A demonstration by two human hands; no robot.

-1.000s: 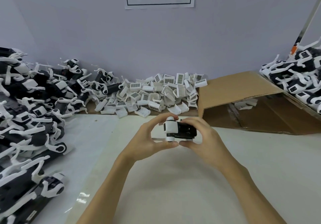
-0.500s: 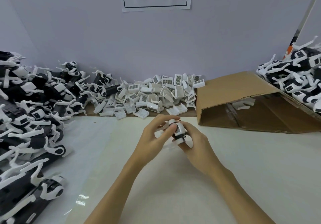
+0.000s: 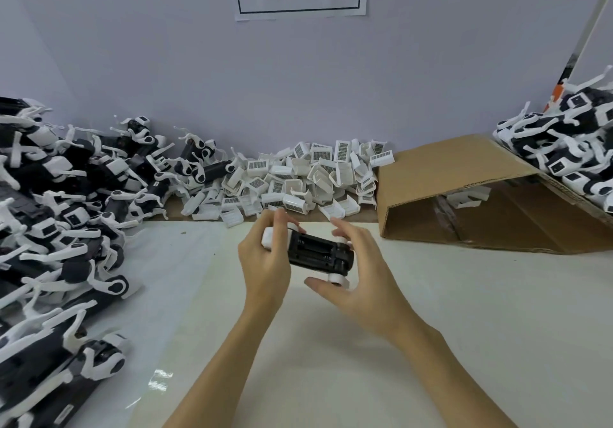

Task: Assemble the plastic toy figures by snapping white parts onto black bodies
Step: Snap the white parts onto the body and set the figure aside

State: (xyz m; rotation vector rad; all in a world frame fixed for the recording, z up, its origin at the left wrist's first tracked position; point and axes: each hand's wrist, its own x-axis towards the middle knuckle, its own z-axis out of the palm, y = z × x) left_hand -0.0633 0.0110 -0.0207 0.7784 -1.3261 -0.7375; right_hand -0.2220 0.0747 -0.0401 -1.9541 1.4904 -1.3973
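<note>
Left hand point(image 3: 265, 261) pinches black plastic toy body point(image 3: 320, 253) at 9 o'clock end; right hand point(image 3: 360, 281) fingers spread, thumb under white wheel-like part point(image 3: 338, 278). Risk: one-sided grip, body twists, drops.

A black body point(image 3: 320, 253) with a white part point(image 3: 274, 237) on its left end and a white wheel point(image 3: 338, 278) lower right lies tilted, mid-frame, above the desk point(image 3: 464, 311).

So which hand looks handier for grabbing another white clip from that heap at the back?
Probably the right hand: its fingers look loose, while the left hand grips the black plastic toy body.
</note>
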